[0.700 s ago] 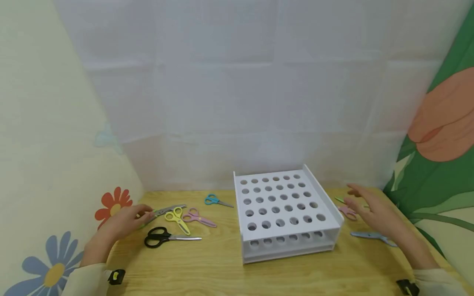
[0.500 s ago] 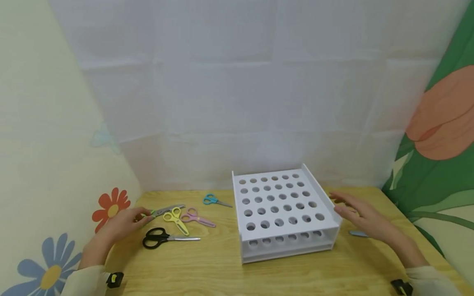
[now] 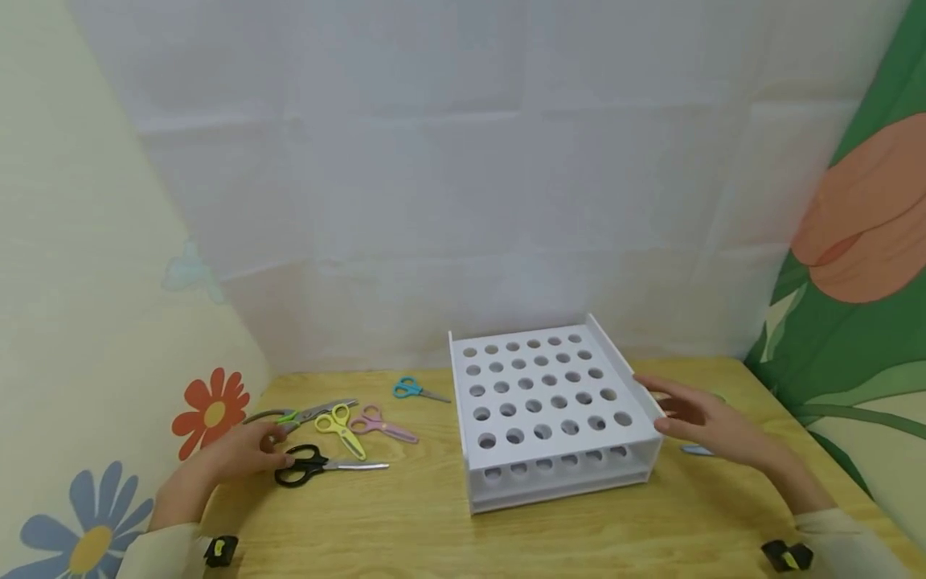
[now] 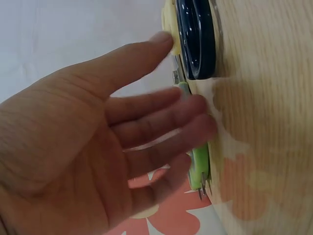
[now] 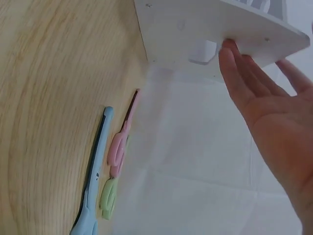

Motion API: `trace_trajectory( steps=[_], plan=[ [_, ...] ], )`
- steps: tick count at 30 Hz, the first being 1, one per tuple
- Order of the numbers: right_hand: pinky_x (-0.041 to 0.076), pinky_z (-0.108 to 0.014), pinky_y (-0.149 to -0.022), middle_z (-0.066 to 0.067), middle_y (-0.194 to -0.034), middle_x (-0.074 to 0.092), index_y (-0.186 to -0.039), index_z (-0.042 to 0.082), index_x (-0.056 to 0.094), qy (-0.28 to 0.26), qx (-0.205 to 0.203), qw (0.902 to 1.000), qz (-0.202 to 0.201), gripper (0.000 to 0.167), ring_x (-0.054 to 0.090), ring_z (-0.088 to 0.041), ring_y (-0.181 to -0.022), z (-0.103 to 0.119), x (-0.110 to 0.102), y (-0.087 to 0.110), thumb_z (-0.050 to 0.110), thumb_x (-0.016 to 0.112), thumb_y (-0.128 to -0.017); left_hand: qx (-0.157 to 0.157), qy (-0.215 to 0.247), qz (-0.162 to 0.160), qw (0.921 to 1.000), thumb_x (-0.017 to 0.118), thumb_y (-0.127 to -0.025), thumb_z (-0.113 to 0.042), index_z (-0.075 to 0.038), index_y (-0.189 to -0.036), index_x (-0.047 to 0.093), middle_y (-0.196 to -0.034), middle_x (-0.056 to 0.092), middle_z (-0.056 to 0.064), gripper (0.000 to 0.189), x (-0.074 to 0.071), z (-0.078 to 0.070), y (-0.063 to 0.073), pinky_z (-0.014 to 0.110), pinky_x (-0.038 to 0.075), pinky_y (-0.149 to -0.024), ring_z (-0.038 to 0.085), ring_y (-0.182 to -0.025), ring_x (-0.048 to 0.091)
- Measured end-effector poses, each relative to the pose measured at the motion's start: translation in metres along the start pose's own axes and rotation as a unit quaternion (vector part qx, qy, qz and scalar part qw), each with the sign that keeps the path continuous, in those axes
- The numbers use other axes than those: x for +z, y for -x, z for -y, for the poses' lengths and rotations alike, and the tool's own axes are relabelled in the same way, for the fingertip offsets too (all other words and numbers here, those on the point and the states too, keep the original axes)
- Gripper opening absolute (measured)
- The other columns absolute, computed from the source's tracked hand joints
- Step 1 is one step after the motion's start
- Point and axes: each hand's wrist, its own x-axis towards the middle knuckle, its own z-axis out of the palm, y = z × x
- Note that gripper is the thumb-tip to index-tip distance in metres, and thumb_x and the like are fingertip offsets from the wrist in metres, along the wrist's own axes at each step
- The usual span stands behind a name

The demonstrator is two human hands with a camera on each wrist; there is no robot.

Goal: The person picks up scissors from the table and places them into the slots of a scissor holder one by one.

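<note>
My left hand (image 3: 249, 452) hovers at the left of a group of scissors, its fingers loosely bent and holding nothing. Its thumb is close to the handles of the black scissors (image 3: 307, 466), also seen as dark loops (image 4: 198, 39) in the left wrist view. Just behind the fingers lie scissors with green-and-grey handles (image 3: 289, 418). My right hand (image 3: 712, 418) is at the right side wall of a white rack (image 3: 538, 474) with rows of round holes. In the right wrist view its extended fingertips (image 5: 230, 46) lie against that wall, near a cut-out.
Yellow scissors (image 3: 342, 430), purple scissors (image 3: 387, 426) and small blue scissors (image 3: 412, 388) lie left of the rack. Right of it are light-blue scissors (image 5: 98, 166), pink scissors (image 5: 118, 147) and green scissors (image 5: 109, 196). A white cloth (image 3: 463, 201) hangs behind the table.
My right hand has moved left from above the scissors to the rack's side wall. My left hand has drawn from the green-handled scissors toward the black handles. The view has shifted slightly.
</note>
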Motion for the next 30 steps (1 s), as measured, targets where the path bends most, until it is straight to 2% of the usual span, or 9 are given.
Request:
trace_trajectory(
  steps=[2, 5, 10, 15, 21, 26, 30],
  plan=[
    [0.055, -0.037, -0.089, -0.026, -0.158, 0.031, -0.160, 0.010, 0.031, -0.027, 0.000, 0.9994, 0.020, 0.067, 0.055, -0.014, -0.128, 0.000, -0.002, 0.002, -0.001, 0.059, -0.101, -0.013, 0.001, 0.016, 0.9998, 0.083, -0.086, -0.036, 0.000, -0.107, 0.066, -0.086, 0.060, 0.004, 0.045, -0.001, -0.001, 0.001, 0.036, 0.044, -0.067, 0.021, -0.078, 0.052],
    [0.055, -0.040, -0.089, -0.025, -0.159, 0.030, -0.161, 0.012, 0.030, -0.042, 0.008, 0.9986, 0.032, 0.072, 0.054, -0.014, -0.129, 0.001, -0.004, 0.003, -0.001, 0.064, -0.099, -0.017, -0.006, 0.034, 0.9993, 0.084, -0.084, -0.035, -0.002, -0.101, 0.068, -0.087, 0.063, 0.003, 0.041, 0.000, -0.003, 0.001, 0.038, 0.046, -0.069, 0.021, -0.080, 0.054],
    [0.054, -0.039, -0.092, -0.024, -0.160, 0.029, -0.162, 0.015, 0.029, -0.051, 0.025, 0.9976, 0.039, 0.067, 0.051, -0.014, -0.132, 0.004, -0.007, 0.005, 0.001, 0.058, -0.103, 0.002, -0.023, 0.028, 0.9994, 0.086, -0.084, -0.026, -0.002, -0.098, 0.069, -0.087, 0.065, 0.001, 0.032, 0.002, -0.004, -0.002, 0.038, 0.049, -0.070, 0.019, -0.079, 0.056],
    [0.052, -0.035, -0.094, -0.022, -0.160, 0.029, -0.161, 0.015, 0.031, -0.045, 0.033, 0.9977, 0.038, 0.064, 0.048, -0.012, -0.134, 0.006, -0.007, 0.006, 0.003, 0.056, -0.104, 0.010, -0.016, 0.017, 0.9997, 0.083, -0.086, -0.015, -0.001, -0.096, 0.068, -0.083, 0.062, 0.001, 0.022, 0.003, -0.007, -0.001, 0.037, 0.048, -0.067, 0.019, -0.076, 0.055],
    [0.052, -0.034, -0.094, -0.021, -0.159, 0.034, -0.160, 0.016, 0.034, -0.027, 0.041, 0.9986, 0.017, 0.063, 0.050, -0.012, -0.133, 0.004, -0.007, 0.013, 0.006, 0.059, -0.103, 0.044, -0.023, 0.010, 0.9987, 0.079, -0.088, -0.008, 0.002, -0.099, 0.069, -0.083, 0.064, 0.000, 0.018, 0.003, -0.015, -0.015, 0.037, 0.051, -0.069, 0.017, -0.077, 0.059],
    [0.051, -0.033, -0.095, -0.017, -0.157, 0.039, -0.159, 0.017, 0.038, -0.016, 0.043, 0.9989, 0.008, 0.061, 0.050, -0.012, -0.132, 0.003, -0.003, 0.013, 0.008, 0.061, -0.103, 0.079, -0.019, 0.011, 0.9966, 0.077, -0.088, -0.004, 0.001, -0.098, 0.067, -0.080, 0.063, -0.002, 0.015, 0.009, -0.007, -0.016, 0.032, 0.050, -0.066, 0.014, -0.074, 0.059],
    [0.051, -0.032, -0.095, -0.014, -0.154, 0.045, -0.156, 0.016, 0.043, -0.008, 0.039, 0.9992, 0.000, 0.060, 0.052, -0.015, -0.131, 0.002, -0.004, 0.008, 0.010, 0.065, -0.101, 0.083, -0.015, 0.006, 0.9964, 0.075, -0.086, -0.002, 0.000, -0.099, 0.065, -0.078, 0.060, -0.002, 0.016, 0.015, 0.000, -0.019, 0.030, 0.047, -0.063, 0.014, -0.071, 0.056]
  ],
)
